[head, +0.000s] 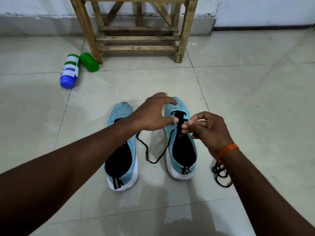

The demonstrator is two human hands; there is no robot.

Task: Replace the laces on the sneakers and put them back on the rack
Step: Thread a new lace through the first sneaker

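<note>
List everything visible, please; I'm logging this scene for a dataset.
left sneaker: 1, light blue, white sole, on floor
right sneaker: 1, same colours, beside it
threaded lace: 1, black, in right sneaker, trailing between both
loose lace: 1, black, bundled right of right sneaker
rack: 1, wooden, by the wall
green bottle: 1, green, lying left of rack
blue-capped bottle: 1, white, lying beside green bottle
wrist band: 1, orange, right wrist
left hand: 1, open, over right sneaker
right hand: 1, pinching threaded lace
</note>
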